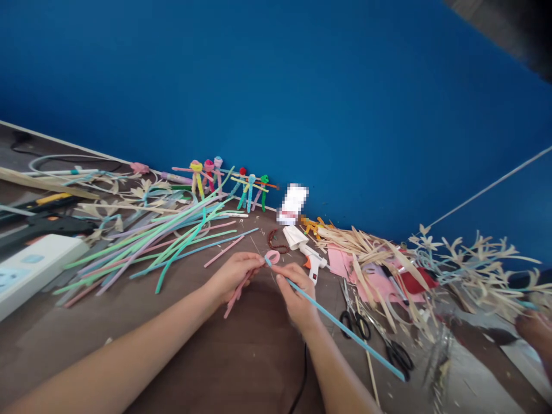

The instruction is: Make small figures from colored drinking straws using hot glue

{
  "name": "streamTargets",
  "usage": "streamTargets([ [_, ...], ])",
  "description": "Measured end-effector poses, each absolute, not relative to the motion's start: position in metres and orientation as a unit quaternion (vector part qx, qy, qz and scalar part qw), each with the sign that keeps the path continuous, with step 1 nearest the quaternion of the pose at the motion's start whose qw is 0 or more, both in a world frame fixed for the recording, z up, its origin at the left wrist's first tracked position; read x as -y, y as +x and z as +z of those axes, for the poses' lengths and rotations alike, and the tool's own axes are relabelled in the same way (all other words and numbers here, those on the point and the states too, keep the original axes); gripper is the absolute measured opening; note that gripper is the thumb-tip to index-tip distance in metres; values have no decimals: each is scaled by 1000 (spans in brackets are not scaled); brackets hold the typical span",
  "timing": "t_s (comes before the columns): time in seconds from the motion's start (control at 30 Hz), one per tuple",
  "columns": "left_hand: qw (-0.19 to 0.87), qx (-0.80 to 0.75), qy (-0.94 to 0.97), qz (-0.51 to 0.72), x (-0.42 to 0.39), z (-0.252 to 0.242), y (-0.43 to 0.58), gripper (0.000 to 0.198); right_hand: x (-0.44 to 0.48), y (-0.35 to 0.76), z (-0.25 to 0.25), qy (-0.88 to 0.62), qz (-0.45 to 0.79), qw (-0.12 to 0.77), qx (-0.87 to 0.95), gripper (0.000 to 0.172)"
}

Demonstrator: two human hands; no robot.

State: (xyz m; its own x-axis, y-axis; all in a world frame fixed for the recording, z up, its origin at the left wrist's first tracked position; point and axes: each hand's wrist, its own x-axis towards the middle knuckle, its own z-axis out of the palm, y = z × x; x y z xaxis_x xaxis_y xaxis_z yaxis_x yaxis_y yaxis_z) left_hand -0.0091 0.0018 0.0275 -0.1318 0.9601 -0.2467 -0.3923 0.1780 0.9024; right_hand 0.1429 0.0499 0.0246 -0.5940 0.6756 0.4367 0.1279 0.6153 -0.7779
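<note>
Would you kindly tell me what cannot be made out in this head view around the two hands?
Pink strip: the left hand hides its upper part, so its join with the pink loop cannot be seen.
Blue strip: the right hand covers its upper part.
White packet: pixelation blocks any markings.
Hand at the right edge: cut off by the frame, so whose it is cannot be told.

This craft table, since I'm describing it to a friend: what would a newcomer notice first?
The saturated blue wall fills the top of the view. At the back of the table stands a row of colourful pipe-cleaner figures, with a fan of pastel straws spread left of centre. In the foreground, the left hand and right hand meet at a pink loop and a blue straw.
</note>
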Motion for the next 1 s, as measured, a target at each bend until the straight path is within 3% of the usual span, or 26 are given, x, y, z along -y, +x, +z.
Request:
streamTargets([
  [0.23, 589, -482, 304, 573, -3, 27, -8, 36, -50, 142, 23, -252, 372, 375, 811, 24],
  [0.63, 656, -410, 275, 571, -5, 17, -12, 30, -59, 140, 6, -279, 498, 384, 725, 18],
  [0.83, 660, -395, 296, 566, -3, 17, -13, 28, -55, 137, 12, -327, 660, 383, 557, 13],
  [1.0, 655, -390, 342, 550, 1, 21, -12, 27, -54, 139, 22, -294, 784, 321, 443, 15],
])
